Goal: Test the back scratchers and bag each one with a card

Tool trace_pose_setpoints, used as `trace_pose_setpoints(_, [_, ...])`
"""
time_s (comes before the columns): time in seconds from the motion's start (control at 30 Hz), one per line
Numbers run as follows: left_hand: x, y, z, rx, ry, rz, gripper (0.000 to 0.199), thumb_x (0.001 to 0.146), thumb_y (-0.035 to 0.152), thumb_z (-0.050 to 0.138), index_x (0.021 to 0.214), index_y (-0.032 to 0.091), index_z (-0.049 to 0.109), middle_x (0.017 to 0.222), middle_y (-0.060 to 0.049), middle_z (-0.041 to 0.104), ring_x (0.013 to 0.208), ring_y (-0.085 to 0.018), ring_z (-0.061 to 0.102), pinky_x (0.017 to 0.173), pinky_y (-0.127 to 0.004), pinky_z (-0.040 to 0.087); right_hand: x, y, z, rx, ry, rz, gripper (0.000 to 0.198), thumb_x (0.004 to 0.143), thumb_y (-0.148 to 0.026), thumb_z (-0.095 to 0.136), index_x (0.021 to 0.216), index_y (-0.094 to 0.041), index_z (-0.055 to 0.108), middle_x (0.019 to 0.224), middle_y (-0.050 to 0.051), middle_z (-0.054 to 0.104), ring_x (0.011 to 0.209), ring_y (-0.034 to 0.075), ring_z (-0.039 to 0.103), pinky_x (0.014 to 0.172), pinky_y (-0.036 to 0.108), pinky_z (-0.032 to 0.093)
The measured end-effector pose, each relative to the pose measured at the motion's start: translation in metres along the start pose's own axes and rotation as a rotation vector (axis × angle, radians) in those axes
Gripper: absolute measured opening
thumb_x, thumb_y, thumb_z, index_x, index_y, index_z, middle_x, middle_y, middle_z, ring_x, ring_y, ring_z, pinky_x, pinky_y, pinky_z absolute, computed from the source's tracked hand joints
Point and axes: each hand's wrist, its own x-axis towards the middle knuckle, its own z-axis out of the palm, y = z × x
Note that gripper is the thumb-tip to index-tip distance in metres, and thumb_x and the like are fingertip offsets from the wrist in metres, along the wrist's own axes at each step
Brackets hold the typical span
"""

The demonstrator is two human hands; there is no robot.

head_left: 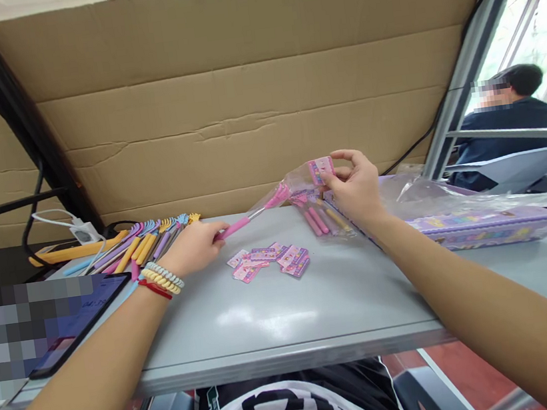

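My left hand [197,247] is closed on the lower end of a slim pink pen [239,226]. The pen's shaped top sits inside a clear plastic sleeve [295,180], which carries a printed pink card [322,170] at its far end. My right hand [355,184] pinches that card end between thumb and fingers. Below, small pink printed cards [295,260] lie loosely on the grey table [268,320]. Several sleeved pens [320,219] lie just behind, near my right hand. Left of my left hand is a row of colourful pens [142,246] with shaped tops.
A purple printed box [493,226] with clear plastic over it stands at the right. A tablet [77,325] and a white charger [85,231] with cables are at the left. Cardboard [258,86] walls the back. Another person [508,113] sits beyond the metal frame.
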Motion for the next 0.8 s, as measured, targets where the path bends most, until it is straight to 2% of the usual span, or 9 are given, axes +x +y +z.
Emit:
trace_pose_setpoints(0.1, [0.001,-0.003,0.0,-0.049,-0.01,-0.004,0.034,0.076,0.022,0.044,0.103,0.02,0.065,0.076,-0.003,0.069,0.068,-0.018,0.059,0.065,-0.027,0.04,0.002,-0.003,-0.002,0.061,-0.032,0.034,0.021,0.069,-0.027,0.066,0.088,-0.017,0.063,0.078,0.005,0.07,0.064,0.017,0.066,0.057,0.031,0.054])
trace_pose_setpoints(0.2, [0.001,-0.007,-0.001,-0.072,-0.015,-0.02,0.029,0.077,0.024,0.045,0.097,0.02,0.066,0.076,-0.002,0.069,0.068,-0.018,0.058,0.063,-0.027,0.039,0.003,-0.005,-0.003,0.073,-0.038,0.047,0.017,0.067,-0.024,0.067,0.081,-0.015,0.067,0.076,0.004,0.071,0.062,0.017,0.065,0.057,0.031,0.055])
trace_pose_setpoints(0.53, [0.001,-0.008,0.0,-0.072,-0.003,-0.016,0.027,0.077,0.025,0.046,0.095,0.02,0.066,0.076,-0.003,0.068,0.068,-0.018,0.058,0.062,-0.027,0.038,0.001,-0.012,-0.004,0.023,0.004,0.11,0.02,0.055,-0.019,0.075,0.072,-0.016,0.065,0.066,0.003,0.068,0.056,0.016,0.062,0.052,0.029,0.051])
trace_pose_setpoints(0.8, [0.0,-0.004,0.002,-0.073,-0.002,0.014,0.024,0.078,0.025,0.045,0.092,0.019,0.064,0.07,-0.002,0.065,0.063,-0.017,0.055,0.061,-0.027,0.038,0.0,-0.012,-0.003,0.056,-0.016,0.098,0.034,0.047,-0.022,0.081,0.072,-0.017,0.059,0.06,-0.002,0.061,0.054,0.013,0.056,0.052,0.028,0.05])
